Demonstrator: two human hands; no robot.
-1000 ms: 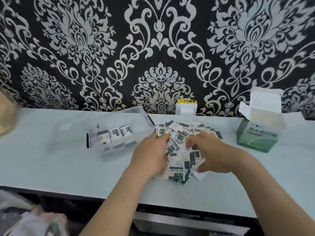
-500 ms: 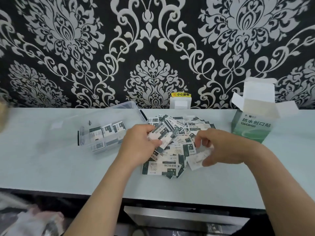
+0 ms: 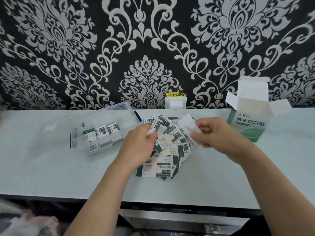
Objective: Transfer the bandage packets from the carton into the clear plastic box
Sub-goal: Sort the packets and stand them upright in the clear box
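A loose pile of green-and-white bandage packets [image 3: 170, 149] lies on the pale counter [image 3: 51, 167] between my hands. My left hand [image 3: 139, 147] rests on the pile's left side and pinches a packet at its fingertips. My right hand [image 3: 216, 135] is raised just above the pile's right side and pinches a white packet [image 3: 187, 126], blurred by motion. The clear plastic box [image 3: 102, 133] stands left of the pile with several packets lined up inside. The green carton [image 3: 247, 123] stands at the right with its flaps open.
A white wall socket [image 3: 175, 103] with a yellow warning label sits at the back, behind the pile. The patterned black wall rises directly behind the counter. Below the counter's front edge is a dark gap with a metal drawer front [image 3: 187, 222].
My right hand has lifted a white packet up off the pile's right side. My left hand has shifted slightly and still pinches a packet at the pile's left.
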